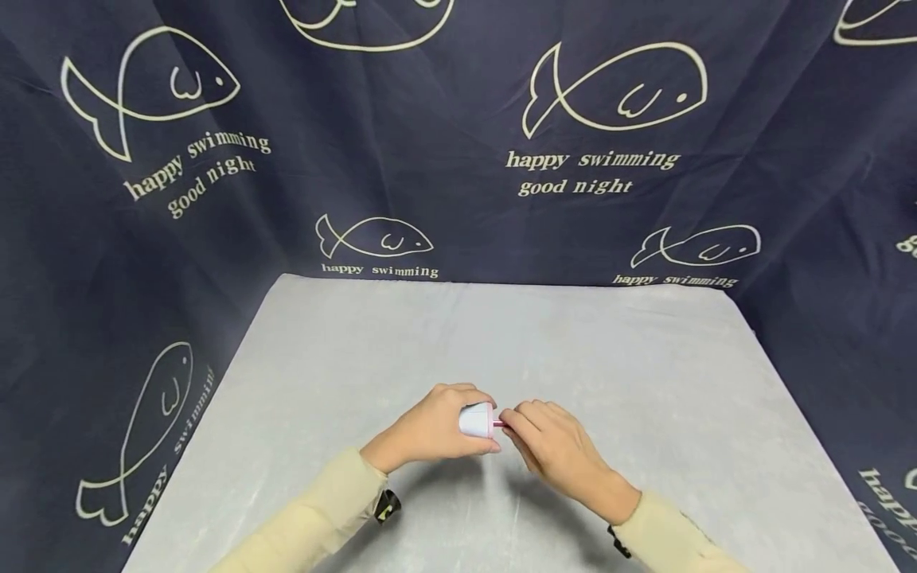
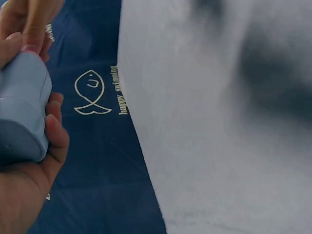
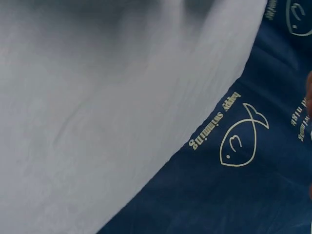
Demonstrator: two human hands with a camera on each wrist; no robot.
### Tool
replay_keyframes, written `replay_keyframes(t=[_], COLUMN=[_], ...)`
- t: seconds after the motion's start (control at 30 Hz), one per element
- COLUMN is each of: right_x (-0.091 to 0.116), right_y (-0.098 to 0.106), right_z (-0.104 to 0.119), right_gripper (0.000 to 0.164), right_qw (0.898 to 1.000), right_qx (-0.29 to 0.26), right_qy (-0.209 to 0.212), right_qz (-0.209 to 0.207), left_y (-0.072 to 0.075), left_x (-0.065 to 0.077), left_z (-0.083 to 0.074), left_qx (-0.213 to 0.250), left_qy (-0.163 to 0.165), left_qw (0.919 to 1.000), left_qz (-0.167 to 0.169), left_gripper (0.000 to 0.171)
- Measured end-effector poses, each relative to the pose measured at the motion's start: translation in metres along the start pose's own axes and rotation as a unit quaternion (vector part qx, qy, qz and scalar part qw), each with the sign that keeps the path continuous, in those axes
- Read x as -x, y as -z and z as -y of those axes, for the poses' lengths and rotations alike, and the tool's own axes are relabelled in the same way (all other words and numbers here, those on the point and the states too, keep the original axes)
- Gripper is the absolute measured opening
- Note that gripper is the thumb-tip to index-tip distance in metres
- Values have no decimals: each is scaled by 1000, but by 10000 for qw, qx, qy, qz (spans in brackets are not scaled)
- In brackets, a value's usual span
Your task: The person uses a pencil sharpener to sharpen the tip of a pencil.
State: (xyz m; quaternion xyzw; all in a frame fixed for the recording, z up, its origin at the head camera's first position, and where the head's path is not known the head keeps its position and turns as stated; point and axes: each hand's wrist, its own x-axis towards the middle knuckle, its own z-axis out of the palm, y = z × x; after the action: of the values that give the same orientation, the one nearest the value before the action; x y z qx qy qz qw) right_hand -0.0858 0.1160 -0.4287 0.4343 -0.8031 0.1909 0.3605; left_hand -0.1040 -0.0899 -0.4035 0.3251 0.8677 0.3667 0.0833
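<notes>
My left hand [image 1: 438, 423] grips a light blue, tapered canister [image 1: 474, 420] lying sideways, its pink end facing right. From that pink end sticks a thin dark red, pencil-like stick [image 1: 498, 423]. My right hand [image 1: 555, 446] pinches the stick close to the canister; most of the stick is hidden by the fingers. In the left wrist view the canister [image 2: 24, 92] shows its smooth, wide base, with the left fingers curled around its side. The right hand [image 2: 31, 22] is at its far end. Only a sliver of a hand [image 3: 309, 97] shows in the right wrist view.
A table with a pale grey cloth [image 1: 501, 342] lies under both hands, which cast shadows on it. Dark blue curtains [image 1: 473, 143] with fish drawings and lettering enclose the back and sides. Black bands [image 1: 388, 505] show at the cream sleeves [image 1: 308, 509].
</notes>
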Motion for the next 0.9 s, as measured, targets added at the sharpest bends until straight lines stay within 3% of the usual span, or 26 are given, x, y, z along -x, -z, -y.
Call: replay_keyframes(t=[0.17, 0.27, 0.33, 0.4, 0.43, 0.47, 0.5, 0.53, 0.6, 0.67, 0.7, 0.73, 0.77, 0.8, 0.83, 0.87, 0.9], right_x=[1, 3, 4, 3, 1, -1, -3, -6, -11, -14, -15, -15, -15, -15, -14, -13, -12], right_y=[-4, -4, -3, 1, 3, 6, 9, 12, 17, 21, 22, 22, 21, 21, 20, 20, 18], right_z=[-1, 1, 4, 8, 10, 11, 12, 11, 9, 4, 2, 0, -2, -2, -2, -2, 0], right_gripper=[32, 33, 35, 32, 29, 27, 25, 23, 20, 22, 24, 25, 26, 26, 25, 23, 21], right_qw=[9950, 9931, 9968, 9987, 9943, 9831, 9639, 9384, 8726, 8020, 7740, 7533, 7409, 7430, 7600, 7862, 8193], right_qx=[579, 795, 591, 10, -388, -888, -1465, -1997, -3092, -4026, -4367, -4623, -4787, -4771, -4565, -4263, -3867], right_qy=[669, 783, 533, -108, -549, -1075, -1638, -2163, -3011, -3561, -3698, -3765, -3785, -3747, -3656, -3495, -3259], right_qz=[-457, -354, -45, 496, 826, 1188, 1507, 1812, 2286, 2607, 2709, 2775, 2804, 2829, 2835, 2793, 2703], left_y=[-4, -10, -17, -22, -24, -26, -26, -25, -22, -20, -19, -18, -18, -17, -17, -17, -16], left_x=[2, 3, 4, 5, 5, 5, 4, 3, 1, -1, -2, -2, -2, -2, -2, -2, -1], left_z=[3, 6, 10, 13, 15, 16, 16, 15, 13, 11, 10, 10, 9, 9, 10, 10, 10], left_qx=[851, 971, 674, 134, -234, -667, -1128, -1582, -2420, -3135, -3372, -3545, -3654, -3730, -3747, -3714, -3648], left_qy=[205, -170, -703, -1331, -1637, -1963, -2280, -2545, -3023, -3448, -3583, -3683, -3736, -3741, -3698, -3598, -3463], left_qw=[9961, 9951, 9949, 9888, 9822, 9718, 9575, 9414, 9025, 8591, 8429, 8307, 8227, 8191, 8209, 8283, 8388], left_qz=[116, -6, -268, -663, -889, -1119, -1359, -1550, -1887, -2115, -2179, -2207, -2239, -2235, -2212, -2157, -2084], left_gripper=[34, 33, 34, 35, 37, 38, 39, 39, 39, 35, 32, 30, 29, 28, 28, 30, 33])
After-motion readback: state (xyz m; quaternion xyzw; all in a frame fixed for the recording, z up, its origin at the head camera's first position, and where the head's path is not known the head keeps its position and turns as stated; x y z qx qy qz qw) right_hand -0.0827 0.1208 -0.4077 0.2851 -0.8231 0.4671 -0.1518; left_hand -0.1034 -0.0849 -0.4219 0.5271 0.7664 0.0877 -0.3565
